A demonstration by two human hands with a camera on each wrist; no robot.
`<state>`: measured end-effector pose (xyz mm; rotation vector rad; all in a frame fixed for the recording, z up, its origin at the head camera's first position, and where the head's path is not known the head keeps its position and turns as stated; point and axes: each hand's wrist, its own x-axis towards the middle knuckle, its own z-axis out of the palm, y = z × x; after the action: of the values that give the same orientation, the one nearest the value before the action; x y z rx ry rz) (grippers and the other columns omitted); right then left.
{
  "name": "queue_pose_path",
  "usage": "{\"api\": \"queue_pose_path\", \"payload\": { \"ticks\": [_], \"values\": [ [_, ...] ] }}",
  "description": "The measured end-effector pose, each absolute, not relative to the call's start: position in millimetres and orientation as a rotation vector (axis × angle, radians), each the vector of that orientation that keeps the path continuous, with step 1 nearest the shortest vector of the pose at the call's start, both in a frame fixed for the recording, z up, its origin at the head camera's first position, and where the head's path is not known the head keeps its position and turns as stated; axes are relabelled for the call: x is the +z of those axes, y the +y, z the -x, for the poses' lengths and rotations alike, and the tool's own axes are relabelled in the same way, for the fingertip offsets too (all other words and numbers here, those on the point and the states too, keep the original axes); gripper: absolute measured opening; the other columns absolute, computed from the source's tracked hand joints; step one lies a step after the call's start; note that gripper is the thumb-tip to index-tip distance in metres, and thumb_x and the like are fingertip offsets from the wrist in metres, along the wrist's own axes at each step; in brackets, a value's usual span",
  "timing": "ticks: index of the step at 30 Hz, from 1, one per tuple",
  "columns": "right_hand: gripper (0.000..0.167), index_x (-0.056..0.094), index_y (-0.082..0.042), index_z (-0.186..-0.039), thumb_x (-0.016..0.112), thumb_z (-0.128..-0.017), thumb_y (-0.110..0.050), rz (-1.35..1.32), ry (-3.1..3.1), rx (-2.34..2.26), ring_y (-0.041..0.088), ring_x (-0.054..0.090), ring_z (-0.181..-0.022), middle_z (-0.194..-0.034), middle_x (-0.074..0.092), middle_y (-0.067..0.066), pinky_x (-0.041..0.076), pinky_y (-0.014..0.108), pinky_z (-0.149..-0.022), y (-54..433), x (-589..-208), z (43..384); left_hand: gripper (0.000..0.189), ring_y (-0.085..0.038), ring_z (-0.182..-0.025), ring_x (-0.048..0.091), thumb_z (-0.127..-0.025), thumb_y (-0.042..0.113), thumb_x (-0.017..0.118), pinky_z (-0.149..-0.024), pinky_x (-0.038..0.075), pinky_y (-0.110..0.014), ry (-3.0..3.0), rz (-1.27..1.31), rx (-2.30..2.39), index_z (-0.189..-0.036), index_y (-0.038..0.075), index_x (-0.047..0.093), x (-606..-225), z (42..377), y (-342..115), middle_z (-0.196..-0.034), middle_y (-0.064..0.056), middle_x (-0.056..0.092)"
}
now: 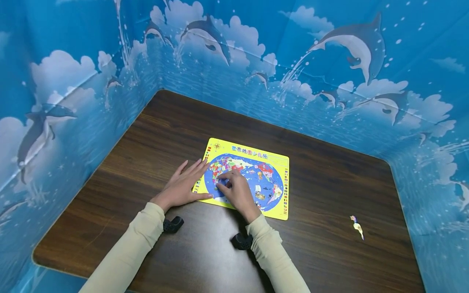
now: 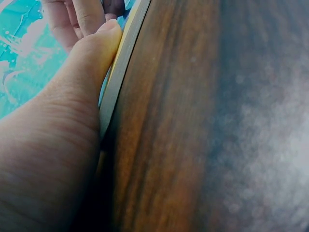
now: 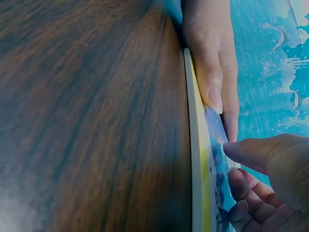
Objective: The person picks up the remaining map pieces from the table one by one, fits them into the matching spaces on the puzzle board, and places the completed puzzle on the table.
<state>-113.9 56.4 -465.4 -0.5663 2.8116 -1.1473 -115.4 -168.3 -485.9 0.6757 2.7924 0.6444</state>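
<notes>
A yellow-bordered world map puzzle board with a blue oval map lies flat on the dark wooden table. My left hand rests with spread fingers over its left edge, the thumb along the near edge. In the left wrist view that thumb lies against the board's side. My right hand is over the left part of the map, thumb and index finger bent toward each other at its surface. The right wrist view puts the thumb tip right at the map; I cannot tell whether a piece is between the fingertips.
Small colourful pieces, partly pale yellow, lie together on the right side of the table. Blue cloth walls printed with dolphins and clouds stand around the table's far and side edges. Black bands with camera mounts sit at both wrists.
</notes>
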Motion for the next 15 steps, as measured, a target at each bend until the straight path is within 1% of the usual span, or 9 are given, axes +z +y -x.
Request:
{"api": "queue_pose_path", "payload": {
  "ticks": [2,5,8,12,15],
  "values": [
    [0.020,0.079,-0.003,-0.110,0.077,-0.096,-0.016,0.568,2.819,-1.150,0.014,0.056,-0.077,-0.094,0.070,0.006,0.047,0.027,-0.068,56.9,-465.1,113.5,0.107,-0.025,-0.160,0.009,-0.089,0.073,0.062,-0.127,-0.005,-0.053,2.796,-0.674,0.640,-0.167,0.013,0.020,-485.0,116.1,-168.9,-0.173,-0.005,0.015],
    [0.019,0.080,-0.002,-0.108,0.077,-0.095,-0.016,0.572,2.833,-1.150,0.016,0.059,-0.078,-0.095,0.072,0.007,0.048,0.028,-0.069,56.8,-464.9,113.1,0.107,-0.025,-0.160,0.010,-0.089,0.073,0.063,-0.127,-0.005,-0.053,2.798,-0.679,0.640,-0.166,0.013,0.020,-484.8,116.9,-169.1,-0.173,-0.005,0.015],
    [0.020,0.080,-0.001,-0.109,0.077,-0.095,-0.016,0.561,2.837,-1.146,0.017,0.063,-0.083,-0.099,0.074,0.009,0.051,0.030,-0.072,56.6,-465.0,112.2,0.107,-0.025,-0.160,0.010,-0.089,0.073,0.062,-0.127,-0.004,-0.052,2.797,-0.689,0.647,-0.166,0.013,0.021,-486.4,117.0,-168.9,-0.173,-0.004,0.015],
    [0.021,0.080,-0.001,-0.110,0.077,-0.095,-0.016,0.547,2.839,-1.134,0.017,0.065,-0.086,-0.101,0.074,0.008,0.054,0.032,-0.075,56.0,-465.9,111.9,0.106,-0.025,-0.160,0.010,-0.089,0.073,0.062,-0.127,-0.004,-0.052,2.794,-0.691,0.650,-0.166,0.012,0.021,-487.7,116.4,-168.5,-0.173,-0.005,0.015],
    [0.021,0.080,-0.001,-0.111,0.076,-0.096,-0.016,0.555,2.841,-1.126,0.017,0.065,-0.085,-0.100,0.073,0.008,0.053,0.031,-0.074,55.8,-466.3,112.1,0.106,-0.025,-0.160,0.009,-0.089,0.073,0.063,-0.127,-0.004,-0.052,2.789,-0.684,0.657,-0.166,0.012,0.021,-487.1,116.4,-168.3,-0.173,-0.005,0.014]
  ]
}}
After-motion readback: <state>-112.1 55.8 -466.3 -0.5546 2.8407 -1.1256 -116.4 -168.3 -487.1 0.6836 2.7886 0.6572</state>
